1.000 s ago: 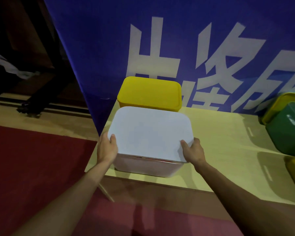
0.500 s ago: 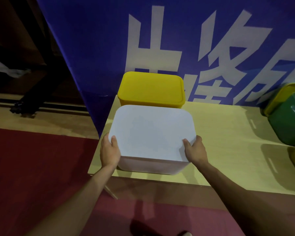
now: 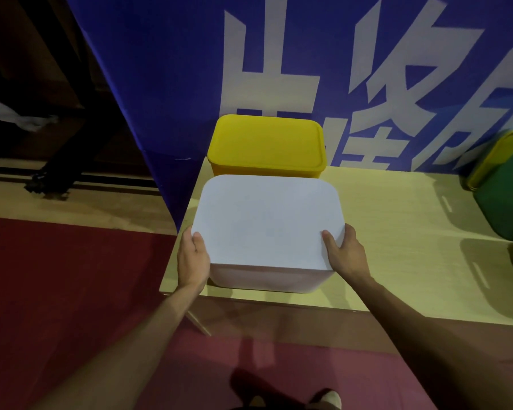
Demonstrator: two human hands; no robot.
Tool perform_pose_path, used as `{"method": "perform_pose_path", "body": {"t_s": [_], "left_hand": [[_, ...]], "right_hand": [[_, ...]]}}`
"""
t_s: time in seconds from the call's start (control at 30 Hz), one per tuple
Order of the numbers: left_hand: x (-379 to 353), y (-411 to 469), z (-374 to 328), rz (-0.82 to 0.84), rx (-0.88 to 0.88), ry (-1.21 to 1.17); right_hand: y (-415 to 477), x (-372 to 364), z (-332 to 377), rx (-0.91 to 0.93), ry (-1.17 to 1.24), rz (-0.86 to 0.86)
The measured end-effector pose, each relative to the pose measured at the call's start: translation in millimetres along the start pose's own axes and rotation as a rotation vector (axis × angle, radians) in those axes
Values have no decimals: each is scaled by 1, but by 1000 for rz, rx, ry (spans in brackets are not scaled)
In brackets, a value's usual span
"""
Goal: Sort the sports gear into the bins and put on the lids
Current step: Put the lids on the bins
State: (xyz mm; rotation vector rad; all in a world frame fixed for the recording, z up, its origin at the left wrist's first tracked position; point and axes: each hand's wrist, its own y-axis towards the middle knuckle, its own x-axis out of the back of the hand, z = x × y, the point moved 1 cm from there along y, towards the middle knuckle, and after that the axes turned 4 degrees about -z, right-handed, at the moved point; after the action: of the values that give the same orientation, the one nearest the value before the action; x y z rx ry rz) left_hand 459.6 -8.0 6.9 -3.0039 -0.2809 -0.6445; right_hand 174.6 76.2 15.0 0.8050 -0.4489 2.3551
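**A:** How much of it is done?

**B:** Nearest, the white bin (image 3: 267, 276) stands at the front edge of the surface (image 3: 397, 232). The white lid (image 3: 267, 223) lies flat on top, though I cannot tell if it is fully seated. Just behind it, the yellow bin (image 3: 267, 146) is already lidded. Far right, the green bin (image 3: 507, 202) sits tilted and cut off by the frame, so it probably still needs work. No loose gear shows.

**A:** And the hands?

**B:** The left grip (image 3: 193, 261) clasps the lid's near-left corner, with the thumb on top and the fingers hidden down the side. The right grip (image 3: 345, 255) mirrors it at the near-right corner. Both forearms reach forward.
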Motion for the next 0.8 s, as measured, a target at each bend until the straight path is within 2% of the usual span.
{"method": "perform_pose_path", "body": {"t_s": [0.2, 0.33, 0.5, 0.7, 0.8], "left_hand": [[-6, -1, 4, -66, 20, -2], [-4, 1, 5, 15, 62, -66], [-2, 7, 5, 61, 21, 2], [-5, 7, 0, 30, -38, 308], [-7, 8, -9, 47, -209, 598]], "right_hand": [[-7, -2, 1, 14, 66, -43], [-7, -2, 0, -3, 74, -45], [-6, -3, 0, -27, 50, -30], [-1, -1, 0, -42, 12, 14], [1, 3, 3, -58, -31, 89]]}}
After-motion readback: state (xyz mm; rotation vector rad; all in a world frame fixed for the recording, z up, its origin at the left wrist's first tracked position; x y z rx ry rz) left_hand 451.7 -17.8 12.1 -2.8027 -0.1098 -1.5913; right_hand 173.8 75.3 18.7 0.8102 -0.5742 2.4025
